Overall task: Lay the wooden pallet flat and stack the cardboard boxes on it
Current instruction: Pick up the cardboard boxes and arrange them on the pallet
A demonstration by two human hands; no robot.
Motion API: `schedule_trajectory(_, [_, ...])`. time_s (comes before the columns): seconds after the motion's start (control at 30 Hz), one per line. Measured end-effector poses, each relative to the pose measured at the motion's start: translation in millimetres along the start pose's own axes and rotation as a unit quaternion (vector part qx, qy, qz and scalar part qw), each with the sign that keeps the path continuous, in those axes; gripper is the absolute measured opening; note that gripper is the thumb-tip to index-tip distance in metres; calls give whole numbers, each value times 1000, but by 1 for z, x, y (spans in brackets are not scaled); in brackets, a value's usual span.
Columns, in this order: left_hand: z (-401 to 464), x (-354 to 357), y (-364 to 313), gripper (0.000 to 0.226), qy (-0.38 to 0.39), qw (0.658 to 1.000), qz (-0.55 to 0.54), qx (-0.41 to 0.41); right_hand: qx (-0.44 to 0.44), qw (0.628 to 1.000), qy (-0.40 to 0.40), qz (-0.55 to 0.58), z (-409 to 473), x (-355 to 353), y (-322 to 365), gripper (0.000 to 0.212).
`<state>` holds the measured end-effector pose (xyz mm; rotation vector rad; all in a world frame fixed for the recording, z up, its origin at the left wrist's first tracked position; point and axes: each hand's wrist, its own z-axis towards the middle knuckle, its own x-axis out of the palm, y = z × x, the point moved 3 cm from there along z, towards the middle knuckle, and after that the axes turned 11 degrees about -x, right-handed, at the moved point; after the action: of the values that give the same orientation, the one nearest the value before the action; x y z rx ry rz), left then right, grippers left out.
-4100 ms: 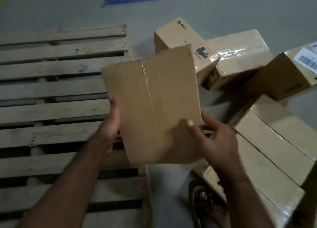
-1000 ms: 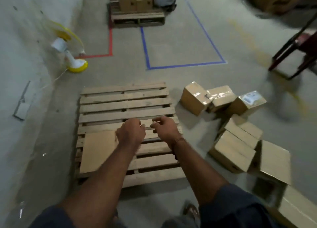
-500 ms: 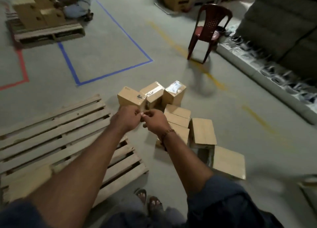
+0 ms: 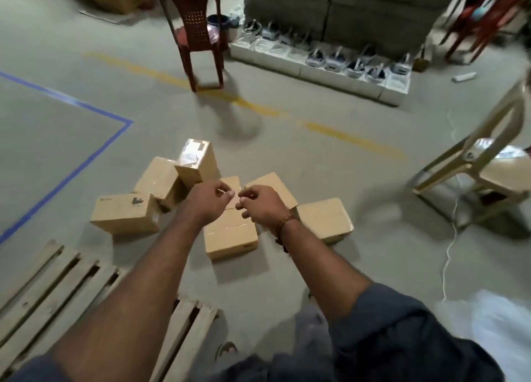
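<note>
Swung right since a second ago: my view now leaves the wooden pallet (image 4: 71, 292) at the lower left corner, where before it filled the centre with one box on it; that box is out of frame now.

Item, pallet: flat on the floor, slats up, only its near corner showing; my left forearm crosses it.

Item, my left hand (image 4: 208, 202) and right hand (image 4: 260, 206): both raised over the pile, fingers loosely curled, fingertips almost meeting, holding nothing that I can make out. I judge them poised between boxes, ready to reach for the next one.

Item, cardboard boxes: six or so loose on the floor beside the pallet, none stacked. Nearest flat box (image 4: 231, 235) lies just under my wrists, likeliest next pick. Left box (image 4: 125, 213) lies on its side; taped box (image 4: 195, 163) stands tilted against its neighbour. My hands hide the middle ones.

Item, beyond: red chair (image 4: 195, 28), a row of white packages, blurred.
</note>
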<state>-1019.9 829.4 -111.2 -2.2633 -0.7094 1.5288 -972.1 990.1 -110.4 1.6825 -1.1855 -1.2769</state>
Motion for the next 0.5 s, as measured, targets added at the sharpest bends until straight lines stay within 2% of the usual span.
schedule_trajectory(0.13, [38, 36, -64, 39, 16, 1000, 0, 13, 26, 1000, -5, -5, 35, -68, -27, 24])
schedule_trajectory(0.23, [65, 65, -124, 79, 47, 999, -17, 6, 29, 999, -14, -26, 65, -135, -38, 24])
schedule_trajectory(0.3, [87, 80, -165, 93, 55, 998, -23, 0, 34, 998, -31, -40, 81, -184, -44, 25])
schedule_trajectory(0.5, [148, 118, -258, 95, 69, 997, -30, 23, 66, 993, -93, -41, 129, -290, -70, 23])
